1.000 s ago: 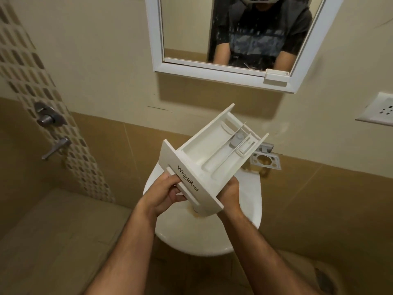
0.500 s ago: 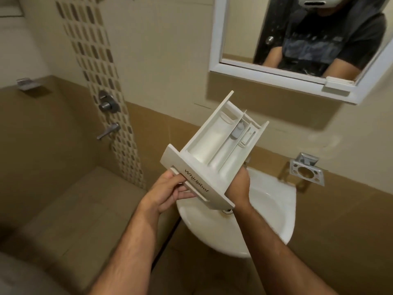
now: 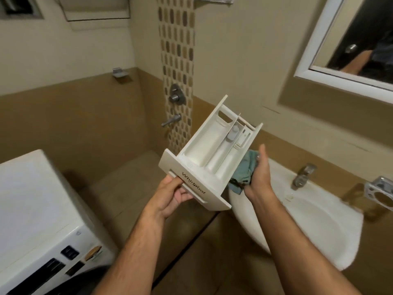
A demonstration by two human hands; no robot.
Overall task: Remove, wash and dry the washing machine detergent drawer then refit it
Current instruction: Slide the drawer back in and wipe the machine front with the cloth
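Observation:
The white detergent drawer (image 3: 209, 155) hangs in the air, tilted, its front panel toward me and its compartments facing up. My left hand (image 3: 172, 195) grips the handle slot of that panel from below. A teal cloth (image 3: 244, 170) is bunched against the drawer's right side, held by my right hand (image 3: 258, 177), thumb raised. The white washing machine (image 3: 32, 213) stands at the lower left, with its dark drawer opening (image 3: 37, 277) on the front panel.
A white washbasin (image 3: 308, 228) with a chrome tap (image 3: 303, 175) is at the right, just under my right arm. A framed mirror (image 3: 348, 45) hangs above it. A shower mixer and spout (image 3: 175, 107) are on the far wall. Tiled floor lies between basin and machine.
My view has swung left, bringing the washing machine into sight. The drawer has moved left off the basin. The teal cloth in my right hand now shows beside the drawer.

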